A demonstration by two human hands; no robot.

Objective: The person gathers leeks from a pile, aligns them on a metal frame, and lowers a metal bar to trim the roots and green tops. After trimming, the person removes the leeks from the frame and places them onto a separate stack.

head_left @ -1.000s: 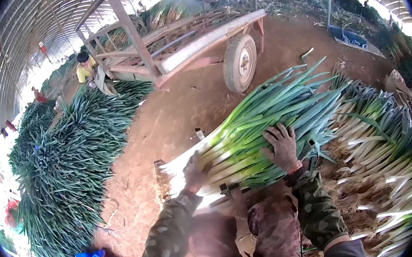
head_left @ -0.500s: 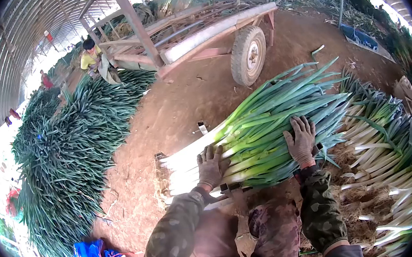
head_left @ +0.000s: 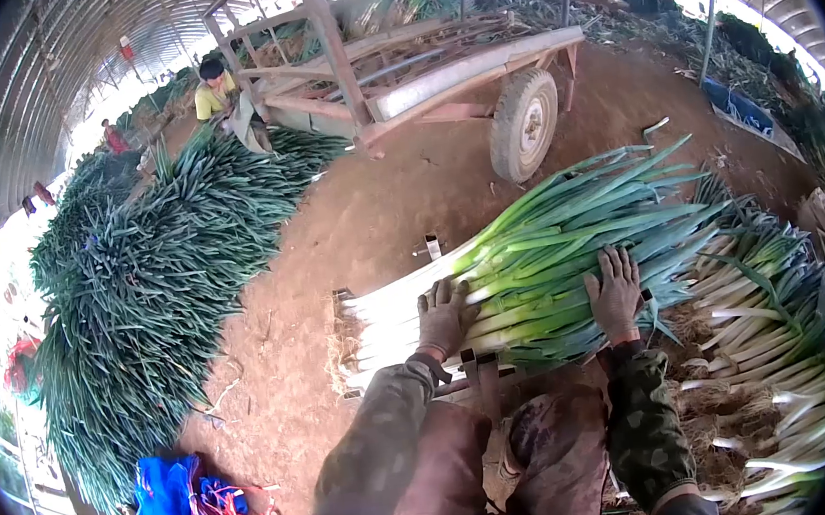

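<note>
A thick bundle of green onions (head_left: 534,265) lies across a low frame in front of my knees, white stalks to the left, green tops to the right. My left hand (head_left: 442,319), gloved, presses flat on the pale stalk part. My right hand (head_left: 615,292), also gloved, rests flat on the green part with fingers spread. Neither hand grips anything.
A loose heap of green onions (head_left: 781,319) lies at my right. A large stack of dark green bundles (head_left: 135,297) fills the left. A wooden cart (head_left: 432,64) with a wheel (head_left: 523,125) stands behind on bare earth. A seated person (head_left: 214,92) works beyond. Blue and red ties (head_left: 193,512) lie lower left.
My left hand slid up onto the white stalks and flattened. My right hand shifted slightly right along the green tops. The view tilted a little.
</note>
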